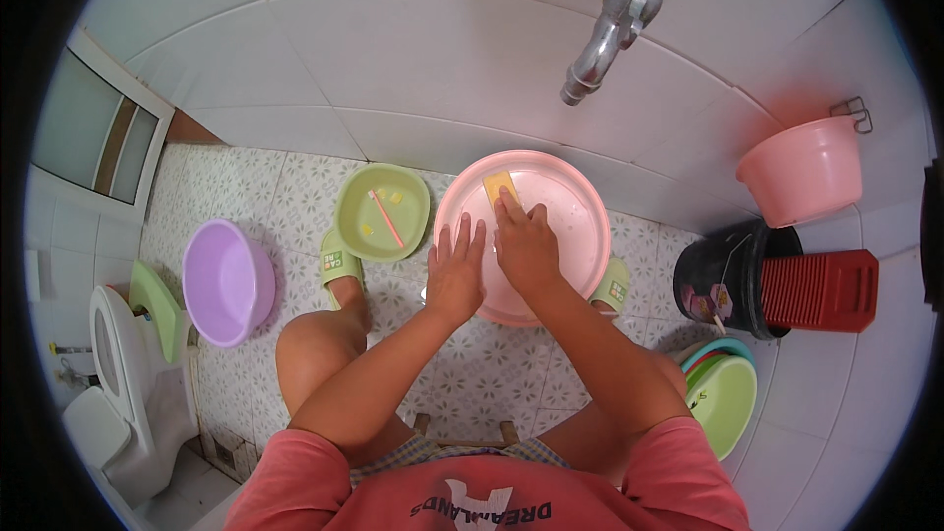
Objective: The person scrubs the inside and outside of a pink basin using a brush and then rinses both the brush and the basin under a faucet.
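A round pink plastic basin (579, 236) is on the patterned floor tiles before me, its pale surface shiny and wet-looking. My right hand (527, 247) has its fingers on a small yellow sponge (497, 181) and presses it against the basin's far left part. My left hand (455, 273) lies over the basin's near left edge, fingers spread and nothing in them. Left of the pink basin, a light green basin (354, 240) holds a pink-handled toothbrush (388, 221) and a few small yellow pieces (396, 198).
A metal tap (608, 37) juts from the wall above. Farther left are a purple basin (214, 284) and a white toilet (140, 391). To the right stand a black bucket (719, 276) with a red washboard (818, 291), stacked basins (730, 405) and a hanging pink bucket (804, 173).
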`<action>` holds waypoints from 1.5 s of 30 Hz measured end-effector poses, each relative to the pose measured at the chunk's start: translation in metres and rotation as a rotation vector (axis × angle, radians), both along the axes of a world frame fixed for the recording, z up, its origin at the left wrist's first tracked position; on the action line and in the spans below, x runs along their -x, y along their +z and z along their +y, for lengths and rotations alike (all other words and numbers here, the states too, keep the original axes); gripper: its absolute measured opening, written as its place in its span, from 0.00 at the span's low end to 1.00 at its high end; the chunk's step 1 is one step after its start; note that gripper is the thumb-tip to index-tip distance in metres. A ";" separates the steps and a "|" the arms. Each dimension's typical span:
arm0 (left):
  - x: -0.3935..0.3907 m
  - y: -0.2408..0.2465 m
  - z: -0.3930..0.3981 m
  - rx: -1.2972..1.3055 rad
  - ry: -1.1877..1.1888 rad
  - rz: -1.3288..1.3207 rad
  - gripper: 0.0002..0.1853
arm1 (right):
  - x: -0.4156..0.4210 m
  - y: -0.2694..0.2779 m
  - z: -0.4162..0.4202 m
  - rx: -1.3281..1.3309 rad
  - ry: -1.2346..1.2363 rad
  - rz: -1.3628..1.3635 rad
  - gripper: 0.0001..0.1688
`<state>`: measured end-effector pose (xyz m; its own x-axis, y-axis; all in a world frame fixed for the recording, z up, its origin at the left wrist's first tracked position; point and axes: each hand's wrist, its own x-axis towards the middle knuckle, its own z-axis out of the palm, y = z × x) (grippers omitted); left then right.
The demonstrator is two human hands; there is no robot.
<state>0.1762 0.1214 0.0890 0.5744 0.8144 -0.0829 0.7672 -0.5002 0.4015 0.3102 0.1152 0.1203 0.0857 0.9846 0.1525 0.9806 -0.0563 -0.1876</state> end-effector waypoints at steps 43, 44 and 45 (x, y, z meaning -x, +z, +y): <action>0.002 -0.027 0.004 -0.098 -0.067 -0.035 0.46 | 0.033 -0.025 -0.030 -0.097 -0.092 0.114 0.26; 0.002 -0.028 0.004 -0.100 -0.068 -0.033 0.47 | 0.033 -0.024 -0.033 -0.113 -0.110 0.123 0.25; 0.002 -0.024 0.004 -0.100 -0.067 -0.028 0.47 | 0.031 -0.024 -0.033 -0.112 -0.134 0.131 0.25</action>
